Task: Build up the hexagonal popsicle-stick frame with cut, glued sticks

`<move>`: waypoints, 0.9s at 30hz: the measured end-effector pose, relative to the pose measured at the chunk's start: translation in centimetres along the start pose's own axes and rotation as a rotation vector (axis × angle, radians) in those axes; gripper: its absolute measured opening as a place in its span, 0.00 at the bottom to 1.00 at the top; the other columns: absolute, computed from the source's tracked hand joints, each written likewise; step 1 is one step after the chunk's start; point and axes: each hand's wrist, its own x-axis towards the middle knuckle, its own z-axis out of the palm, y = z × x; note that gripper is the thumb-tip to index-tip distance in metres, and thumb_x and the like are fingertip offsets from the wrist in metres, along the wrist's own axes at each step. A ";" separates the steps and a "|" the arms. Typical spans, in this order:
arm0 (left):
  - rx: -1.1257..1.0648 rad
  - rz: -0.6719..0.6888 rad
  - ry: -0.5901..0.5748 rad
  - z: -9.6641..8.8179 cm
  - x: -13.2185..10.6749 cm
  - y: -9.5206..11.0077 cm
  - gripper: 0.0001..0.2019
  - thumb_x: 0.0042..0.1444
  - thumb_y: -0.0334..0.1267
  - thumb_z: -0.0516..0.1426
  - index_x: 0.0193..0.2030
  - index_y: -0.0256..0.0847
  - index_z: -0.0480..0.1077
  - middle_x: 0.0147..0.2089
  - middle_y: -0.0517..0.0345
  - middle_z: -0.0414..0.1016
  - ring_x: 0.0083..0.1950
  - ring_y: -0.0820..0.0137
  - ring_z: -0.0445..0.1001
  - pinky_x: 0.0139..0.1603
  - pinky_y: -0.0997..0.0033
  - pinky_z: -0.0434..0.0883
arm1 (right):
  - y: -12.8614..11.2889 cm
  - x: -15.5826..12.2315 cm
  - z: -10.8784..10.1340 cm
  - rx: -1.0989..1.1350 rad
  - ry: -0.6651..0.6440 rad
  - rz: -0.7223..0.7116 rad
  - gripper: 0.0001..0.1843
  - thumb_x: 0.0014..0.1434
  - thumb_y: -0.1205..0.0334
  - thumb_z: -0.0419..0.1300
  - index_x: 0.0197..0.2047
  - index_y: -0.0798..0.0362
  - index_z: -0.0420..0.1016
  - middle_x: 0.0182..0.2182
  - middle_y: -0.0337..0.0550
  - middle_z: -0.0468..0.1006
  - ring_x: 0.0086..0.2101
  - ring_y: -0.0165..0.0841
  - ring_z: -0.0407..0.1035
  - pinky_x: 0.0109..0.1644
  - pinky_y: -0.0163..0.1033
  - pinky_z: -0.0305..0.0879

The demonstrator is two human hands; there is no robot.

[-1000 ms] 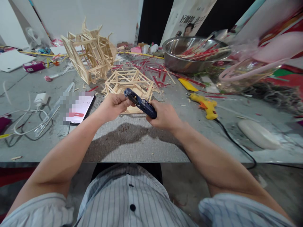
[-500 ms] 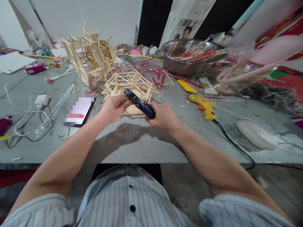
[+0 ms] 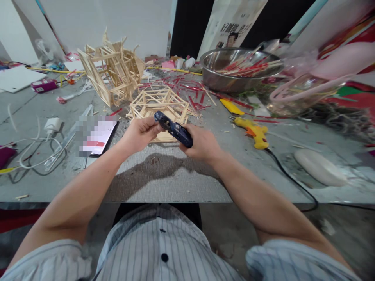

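Note:
A dark blue cutter tool (image 3: pixel 173 127) is held over the grey table (image 3: pixel 164 175) between both hands. My right hand (image 3: pixel 203 143) is wrapped round its handle end. My left hand (image 3: pixel 140 132) is closed at the tool's jaw end, fingers pinched against it; I cannot make out anything small in the pinch. Just behind the hands lies a flat frame of wooden sticks (image 3: pixel 159 106). A taller stick structure (image 3: pixel 110 71) stands further back on the left.
A phone (image 3: pixel 96 137) lies left of my hands, with a white charger and cables (image 3: pixel 49 134) beyond. A yellow glue gun (image 3: pixel 252 131) with black cord lies on the right. A steel bowl of red-tipped sticks (image 3: pixel 238 67), a clear container (image 3: pixel 304 90) and a white object (image 3: pixel 319 167) stand right.
Both hands and the blue tool have barely shifted; the view moved slightly. The grip on the tool is the same.

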 end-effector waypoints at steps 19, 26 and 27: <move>-0.324 -0.350 -0.235 -1.3 -0.1 1.1 0.21 0.44 0.55 0.70 0.27 0.39 0.71 0.12 0.69 0.54 0.15 0.82 0.48 0.17 0.77 0.43 | -1.0 -0.2 -1.6 -0.049 -0.132 -0.005 0.24 0.50 0.61 0.58 0.52 0.57 0.70 0.44 0.58 0.81 0.42 0.49 0.76 0.41 0.45 0.66; -0.311 -0.337 -0.190 -1.2 0.1 1.1 0.19 0.45 0.52 0.69 0.27 0.39 0.71 0.12 0.69 0.55 0.15 0.82 0.49 0.18 0.77 0.43 | -1.2 -0.3 -1.5 -0.066 -0.117 0.007 0.19 0.51 0.60 0.57 0.47 0.55 0.70 0.38 0.53 0.81 0.37 0.43 0.75 0.39 0.41 0.63; -0.297 -0.334 -0.181 -1.2 0.1 1.1 0.18 0.46 0.51 0.69 0.27 0.39 0.71 0.12 0.69 0.55 0.15 0.82 0.49 0.18 0.77 0.44 | -1.2 -0.3 -1.5 -0.062 -0.109 0.007 0.19 0.51 0.60 0.57 0.47 0.54 0.70 0.38 0.53 0.81 0.37 0.43 0.75 0.39 0.41 0.63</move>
